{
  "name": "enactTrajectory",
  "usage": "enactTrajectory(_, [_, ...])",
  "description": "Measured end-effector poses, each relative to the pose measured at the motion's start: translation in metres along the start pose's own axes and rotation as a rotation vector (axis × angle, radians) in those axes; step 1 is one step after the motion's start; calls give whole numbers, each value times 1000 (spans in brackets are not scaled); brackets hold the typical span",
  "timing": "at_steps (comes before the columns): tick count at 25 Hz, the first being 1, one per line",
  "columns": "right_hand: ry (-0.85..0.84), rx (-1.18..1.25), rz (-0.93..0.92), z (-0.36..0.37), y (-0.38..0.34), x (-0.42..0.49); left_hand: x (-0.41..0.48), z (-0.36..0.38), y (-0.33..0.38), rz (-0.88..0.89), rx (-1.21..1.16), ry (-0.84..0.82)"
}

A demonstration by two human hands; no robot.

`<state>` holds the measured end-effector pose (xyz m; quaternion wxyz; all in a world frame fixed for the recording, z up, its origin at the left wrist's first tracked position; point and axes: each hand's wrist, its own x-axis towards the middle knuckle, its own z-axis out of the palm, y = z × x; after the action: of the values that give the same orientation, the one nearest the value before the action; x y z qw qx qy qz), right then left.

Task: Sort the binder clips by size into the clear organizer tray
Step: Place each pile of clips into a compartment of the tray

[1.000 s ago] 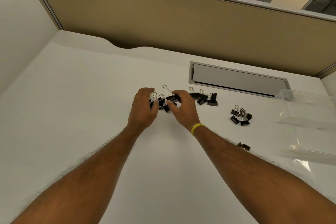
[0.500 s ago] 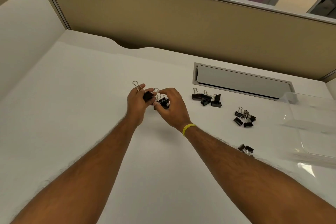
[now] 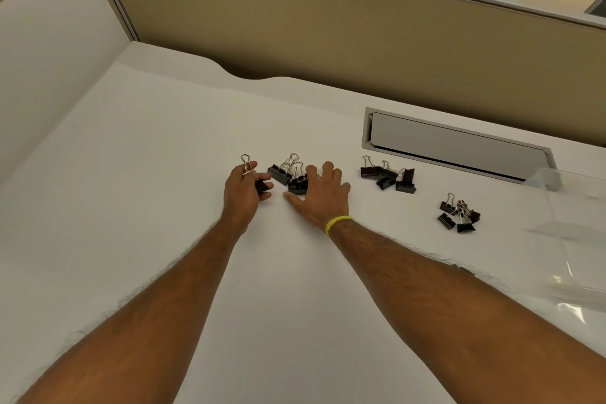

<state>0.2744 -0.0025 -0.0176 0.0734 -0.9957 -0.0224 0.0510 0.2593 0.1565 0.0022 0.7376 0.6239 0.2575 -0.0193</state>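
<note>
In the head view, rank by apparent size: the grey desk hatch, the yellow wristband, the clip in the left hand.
Largest: grey desk hatch.
Then yellow wristband and clip in the left hand: look alike, clip partly hidden, unranked.

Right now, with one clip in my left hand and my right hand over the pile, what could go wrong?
The right hand lies spread over the nearest pile; a sweep could push it into the middle group and mix sizes. The clear organizer tray sits far right, partly out of frame, so the binder clip pinched in the left hand faces a long carry and might drop.
</note>
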Motion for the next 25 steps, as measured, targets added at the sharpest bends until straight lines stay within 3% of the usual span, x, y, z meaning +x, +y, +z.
enactTrajectory(14, [110,232,-94,5,21,-5,-5,7,-12,-32,20,0])
enactTrajectory(20, [388,323,-179,-11,4,-14,-20,21,-6,-2,14,-52])
enactTrajectory(25, [328,354,-362,-22,-17,-24,-31,32,7,-178,-238,-189])
